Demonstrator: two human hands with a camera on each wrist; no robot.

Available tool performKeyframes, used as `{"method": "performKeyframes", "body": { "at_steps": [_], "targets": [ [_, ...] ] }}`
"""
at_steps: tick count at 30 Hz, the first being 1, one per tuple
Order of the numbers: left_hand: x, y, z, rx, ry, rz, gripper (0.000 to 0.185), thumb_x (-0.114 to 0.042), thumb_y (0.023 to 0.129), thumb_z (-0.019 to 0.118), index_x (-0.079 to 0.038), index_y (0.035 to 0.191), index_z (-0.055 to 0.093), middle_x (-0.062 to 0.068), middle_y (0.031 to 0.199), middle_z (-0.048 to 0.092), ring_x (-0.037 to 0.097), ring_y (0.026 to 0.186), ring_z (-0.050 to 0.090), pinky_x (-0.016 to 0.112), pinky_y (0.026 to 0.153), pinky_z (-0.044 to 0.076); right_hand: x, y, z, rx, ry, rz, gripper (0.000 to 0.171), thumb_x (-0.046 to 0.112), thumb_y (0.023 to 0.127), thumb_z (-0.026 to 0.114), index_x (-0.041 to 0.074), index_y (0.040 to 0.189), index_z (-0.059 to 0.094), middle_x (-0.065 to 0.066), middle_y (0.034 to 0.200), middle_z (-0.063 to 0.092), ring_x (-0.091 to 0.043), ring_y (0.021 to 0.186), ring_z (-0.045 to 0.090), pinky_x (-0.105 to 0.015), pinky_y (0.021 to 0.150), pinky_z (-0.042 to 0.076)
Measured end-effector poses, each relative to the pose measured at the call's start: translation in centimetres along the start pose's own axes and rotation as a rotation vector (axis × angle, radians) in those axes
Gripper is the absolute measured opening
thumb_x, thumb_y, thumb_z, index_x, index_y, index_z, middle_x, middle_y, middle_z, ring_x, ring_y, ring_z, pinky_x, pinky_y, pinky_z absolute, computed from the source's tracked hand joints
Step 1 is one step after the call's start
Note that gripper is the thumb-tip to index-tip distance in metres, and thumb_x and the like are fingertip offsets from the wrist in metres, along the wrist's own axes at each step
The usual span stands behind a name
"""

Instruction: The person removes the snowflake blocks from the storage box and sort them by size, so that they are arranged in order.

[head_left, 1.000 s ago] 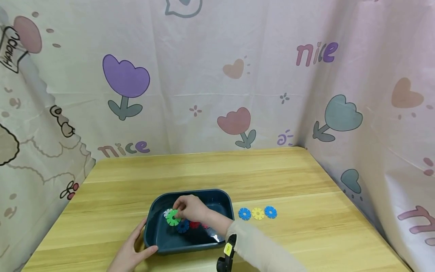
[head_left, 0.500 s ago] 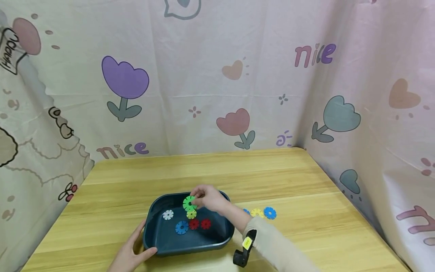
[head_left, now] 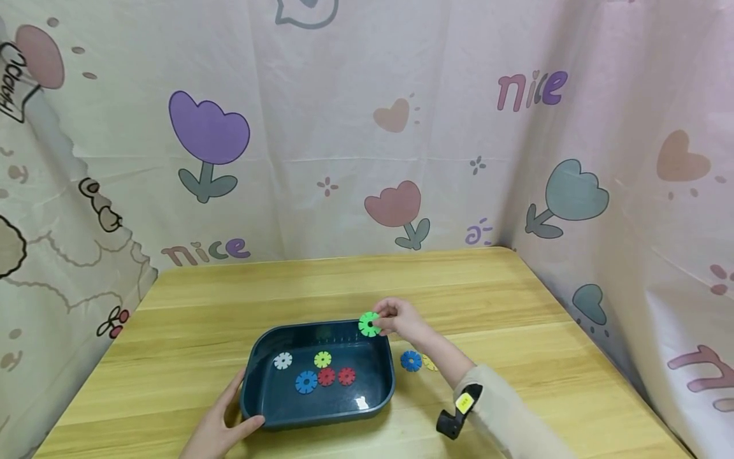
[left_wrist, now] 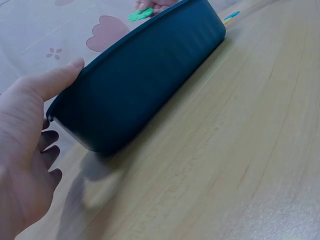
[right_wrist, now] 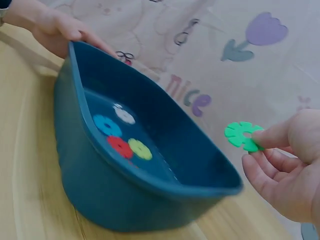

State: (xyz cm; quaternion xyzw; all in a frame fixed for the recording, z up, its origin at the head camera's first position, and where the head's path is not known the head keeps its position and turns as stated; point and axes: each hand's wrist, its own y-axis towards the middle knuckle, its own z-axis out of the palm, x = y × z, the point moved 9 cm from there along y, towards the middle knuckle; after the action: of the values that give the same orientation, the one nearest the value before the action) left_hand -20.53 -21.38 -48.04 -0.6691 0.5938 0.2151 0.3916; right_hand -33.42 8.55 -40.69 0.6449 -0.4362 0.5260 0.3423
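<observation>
The curtain (head_left: 367, 127) bears the word "nice" twice in the head view: low at the left (head_left: 205, 251) and high at the right (head_left: 533, 89). The right wrist view shows "nice" (right_wrist: 187, 96) too.

The tray (head_left: 259, 389) is dark teal; inside lie white (head_left: 283, 361), yellow (head_left: 323, 359), blue (head_left: 306, 382) and red (head_left: 346, 376) discs. The pinched disc (head_left: 369, 324) is bright green. The table (head_left: 344, 287) is pale wood grain.
</observation>
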Motion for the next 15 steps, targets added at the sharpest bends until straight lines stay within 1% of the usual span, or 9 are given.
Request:
{"method": "performKeyframes", "body": {
  "at_steps": [3,6,7,12,15],
  "targets": [
    [0.0,-0.1,0.0,0.002,-0.002,-0.007,0.091,-0.043,0.085,0.064,-0.006,0.150,0.012,0.032,0.147,0.017,0.056,0.130,0.020,0.068,0.093,0.034,-0.7,-0.8,-1.7,-0.032,0.001,0.021,0.023,0.000,0.085,0.062,-0.009,0.105,0.055,-0.004,0.082,0.055,-0.013,0.072,0.056,-0.040,0.074,0.055],
    [0.0,0.0,0.0,0.002,-0.004,-0.008,0.091,-0.043,0.085,0.064,-0.006,0.150,0.012,0.032,0.148,0.017,0.056,0.131,0.020,0.068,0.094,0.034,-1.3,-1.7,-3.3,-0.065,-0.001,0.043,0.023,0.000,0.086,0.062,-0.009,0.106,0.055,-0.005,0.082,0.055,-0.013,0.073,0.056,-0.044,0.077,0.054],
    [0.1,0.0,0.0,0.004,-0.005,-0.013,0.092,-0.044,0.085,0.064,-0.006,0.150,0.011,0.032,0.148,0.016,0.056,0.131,0.019,0.068,0.094,0.033,-1.5,-2.1,-3.9,-0.072,0.002,0.051,0.023,0.001,0.086,0.062,-0.009,0.106,0.055,-0.004,0.083,0.055,-0.013,0.074,0.056,-0.043,0.077,0.054],
    [0.2,0.1,0.0,0.005,0.015,-0.013,0.092,-0.045,0.085,0.064,-0.007,0.150,0.011,0.032,0.148,0.016,0.057,0.130,0.020,0.069,0.093,0.033,-3.3,-3.6,-6.6,-0.115,0.009,0.090,0.024,0.001,0.086,0.061,-0.009,0.107,0.053,-0.005,0.085,0.056,-0.014,0.076,0.056,-0.033,0.074,0.054],
    [0.2,0.1,0.0,0.006,0.024,-0.014,0.092,-0.045,0.085,0.063,-0.007,0.150,0.011,0.032,0.148,0.016,0.057,0.130,0.020,0.069,0.093,0.033,-4.5,-4.7,-8.4,-0.159,0.006,0.124,0.025,0.002,0.085,0.061,-0.008,0.107,0.053,-0.004,0.085,0.056,-0.014,0.076,0.055,-0.030,0.072,0.053]
  ]
}}
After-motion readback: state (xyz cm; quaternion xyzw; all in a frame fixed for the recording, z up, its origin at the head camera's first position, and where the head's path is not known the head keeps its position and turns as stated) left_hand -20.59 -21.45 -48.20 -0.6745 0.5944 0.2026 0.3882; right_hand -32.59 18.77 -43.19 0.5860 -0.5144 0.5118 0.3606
